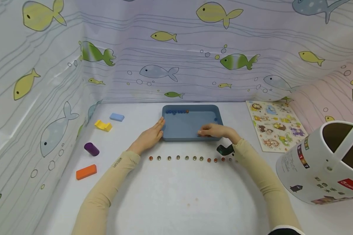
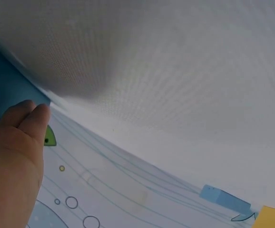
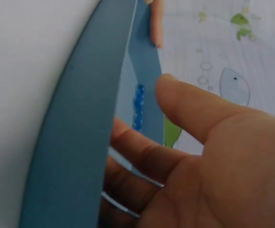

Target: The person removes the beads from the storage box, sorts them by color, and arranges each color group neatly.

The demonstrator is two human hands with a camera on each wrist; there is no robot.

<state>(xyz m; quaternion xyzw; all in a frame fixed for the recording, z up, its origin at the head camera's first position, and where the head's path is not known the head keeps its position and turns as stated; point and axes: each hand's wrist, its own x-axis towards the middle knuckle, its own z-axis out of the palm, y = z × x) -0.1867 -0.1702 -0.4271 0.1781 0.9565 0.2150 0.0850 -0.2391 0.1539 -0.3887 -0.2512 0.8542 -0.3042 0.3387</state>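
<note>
- Fish-print cloth point(image 1: 191, 88) backs the white tabletop point(image 1: 164, 192); where's the tray point(image 1: 180, 125)?
- Toward the back, blue marbles point(image 1: 177, 112) lined along its far wall.
- And each grip?
- Left hand point(image 1: 149, 137): released, fingers against the tray's left side. Right hand point(image 1: 216, 130): inside, fingertips hidden; I can't tell if it's grasping anything.

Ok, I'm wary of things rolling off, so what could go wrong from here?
In the head view, the right sleeve overlaps one end of the row of small balls and might scatter some. The left hand touches the tray; a push could jolt the blue balls out of line. The right hand, reaching inside, might also knock them.
</note>
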